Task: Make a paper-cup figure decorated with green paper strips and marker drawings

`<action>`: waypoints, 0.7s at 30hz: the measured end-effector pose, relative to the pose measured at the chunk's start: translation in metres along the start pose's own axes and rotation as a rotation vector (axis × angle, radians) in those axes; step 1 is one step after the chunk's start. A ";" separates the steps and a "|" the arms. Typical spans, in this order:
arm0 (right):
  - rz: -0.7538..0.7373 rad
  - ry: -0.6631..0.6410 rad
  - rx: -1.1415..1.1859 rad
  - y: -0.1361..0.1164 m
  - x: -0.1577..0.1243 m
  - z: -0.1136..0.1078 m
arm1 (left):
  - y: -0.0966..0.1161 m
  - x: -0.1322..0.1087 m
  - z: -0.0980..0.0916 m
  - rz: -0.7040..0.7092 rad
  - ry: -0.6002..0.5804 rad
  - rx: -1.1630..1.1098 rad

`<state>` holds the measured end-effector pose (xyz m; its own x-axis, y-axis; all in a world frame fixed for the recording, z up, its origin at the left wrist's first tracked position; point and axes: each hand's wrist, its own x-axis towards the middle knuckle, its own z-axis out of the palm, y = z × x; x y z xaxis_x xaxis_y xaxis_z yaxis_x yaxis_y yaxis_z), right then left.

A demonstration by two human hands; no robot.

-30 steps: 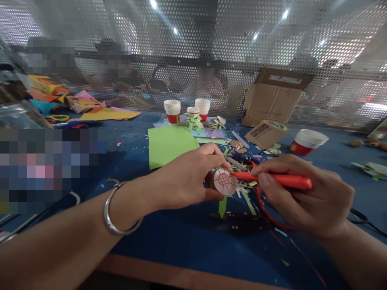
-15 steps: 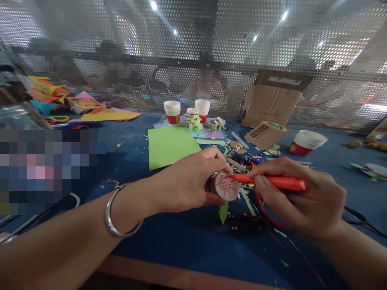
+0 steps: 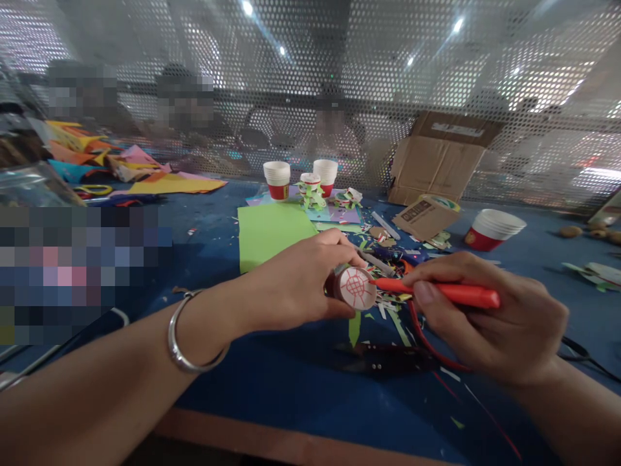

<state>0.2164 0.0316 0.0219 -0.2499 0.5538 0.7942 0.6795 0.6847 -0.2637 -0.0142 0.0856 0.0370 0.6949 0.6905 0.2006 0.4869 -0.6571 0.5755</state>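
My left hand (image 3: pixel 305 278) grips a small paper cup piece (image 3: pixel 358 288) by its sides, its round white base turned toward me. Red lines form a grid on that base, with spokes running to the rim. A pointed green paper strip (image 3: pixel 354 329) hangs below it. My right hand (image 3: pixel 485 317) is closed round a red marker (image 3: pixel 451 294), whose tip is at the right edge of the base; whether it touches cannot be made out. Under the hands lie dark scissors (image 3: pixel 388 359) with an orange-red handle, partly hidden.
Green paper (image 3: pixel 272 236) lies beyond my left hand. Stacked paper cups (image 3: pixel 276 181) and small paper turtles (image 3: pixel 311 191) stand at the back. Paper scraps (image 3: pixel 400 327), a cardboard piece (image 3: pixel 424 217) and a tipped cup stack (image 3: pixel 493 230) are to the right.
The cup piece has moved slightly left and up in my left hand, its base turned a little. My right hand with the marker has shifted slightly right.
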 end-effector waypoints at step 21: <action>-0.056 0.010 0.009 0.003 0.004 0.001 | -0.001 -0.001 -0.003 0.058 0.023 0.029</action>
<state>0.2168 0.0366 0.0239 -0.2806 0.5099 0.8132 0.6585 0.7187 -0.2235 -0.0168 0.0866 0.0391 0.7099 0.6579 0.2516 0.4616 -0.7043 0.5393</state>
